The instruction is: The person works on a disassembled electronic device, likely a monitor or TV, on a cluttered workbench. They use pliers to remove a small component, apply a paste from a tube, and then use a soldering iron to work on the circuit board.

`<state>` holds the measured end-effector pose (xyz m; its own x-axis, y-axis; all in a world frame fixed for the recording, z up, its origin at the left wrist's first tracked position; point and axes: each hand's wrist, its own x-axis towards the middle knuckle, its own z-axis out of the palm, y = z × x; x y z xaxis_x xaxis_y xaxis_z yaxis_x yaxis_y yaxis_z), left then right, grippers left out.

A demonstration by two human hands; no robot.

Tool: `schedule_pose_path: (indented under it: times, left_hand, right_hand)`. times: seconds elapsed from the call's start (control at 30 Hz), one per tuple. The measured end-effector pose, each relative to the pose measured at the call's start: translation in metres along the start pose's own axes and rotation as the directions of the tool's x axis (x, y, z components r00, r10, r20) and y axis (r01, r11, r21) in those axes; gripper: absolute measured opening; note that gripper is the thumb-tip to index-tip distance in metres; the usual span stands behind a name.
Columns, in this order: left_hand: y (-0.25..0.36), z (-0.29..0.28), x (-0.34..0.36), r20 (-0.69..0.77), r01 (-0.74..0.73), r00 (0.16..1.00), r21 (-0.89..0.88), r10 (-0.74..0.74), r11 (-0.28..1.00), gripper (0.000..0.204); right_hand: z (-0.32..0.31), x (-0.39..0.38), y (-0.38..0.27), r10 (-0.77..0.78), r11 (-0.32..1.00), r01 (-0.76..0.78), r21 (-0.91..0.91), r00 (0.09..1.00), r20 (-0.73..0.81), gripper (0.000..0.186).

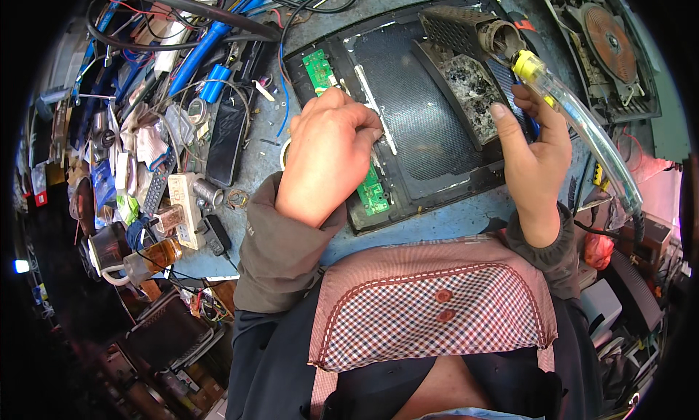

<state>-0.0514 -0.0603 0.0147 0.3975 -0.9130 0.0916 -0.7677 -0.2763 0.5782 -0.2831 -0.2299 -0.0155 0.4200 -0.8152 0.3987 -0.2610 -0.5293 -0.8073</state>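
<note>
My left hand is closed in a pinch over the green circuit strip beside a narrow pale strip; what its fingertips hold is hidden. Both strips lie on a black panel with a textured inner face. A perforated dark metal bracket, a crusted dark plate and a metal cylinder sit on the panel's right part. My right hand is open at the right edge, thumb apart, its curled fingers partly behind a clear tube with a yellow fitting.
Tools, cables, a black phone, a power strip and a glass of amber liquid crowd the bench's left side. An appliance with a copper coil lies at the back right. The blue bench edge runs in front of me.
</note>
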Motion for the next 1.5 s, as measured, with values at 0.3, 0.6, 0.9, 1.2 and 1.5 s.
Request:
schedule_pose_path:
  times: [0.3,0.6,0.9,1.2,1.5]
  left_hand:
    - [-0.007,0.004,-0.002,-0.046,0.001,0.999,-0.068,-0.004,0.998,0.016]
    - [-0.003,-0.007,-0.013,-0.140,-0.156,0.976,0.074,0.166,0.985,0.018]
    - [0.004,-0.007,-0.034,-0.190,-0.297,0.918,0.248,0.347,0.922,0.025]
    - [-0.004,-0.008,-0.030,-0.287,-0.270,0.911,0.128,0.296,0.954,0.022]
    - [-0.003,-0.026,-0.039,-0.379,-0.147,0.909,0.105,0.176,0.984,0.023]
  right_hand:
    - [-0.005,0.010,-0.009,0.029,0.876,0.006,0.482,0.998,-0.065,0.061]
    - [-0.022,0.020,-0.014,-0.109,0.884,0.107,0.455,0.994,-0.021,0.052]
    - [-0.080,-0.017,-0.004,-0.099,0.739,0.149,0.657,0.989,-0.112,0.053]
    - [-0.048,-0.024,0.019,0.161,0.817,-0.075,0.572,0.982,-0.100,0.021]
    - [-0.053,-0.023,0.027,0.046,0.938,-0.020,0.345,0.997,-0.068,0.011]
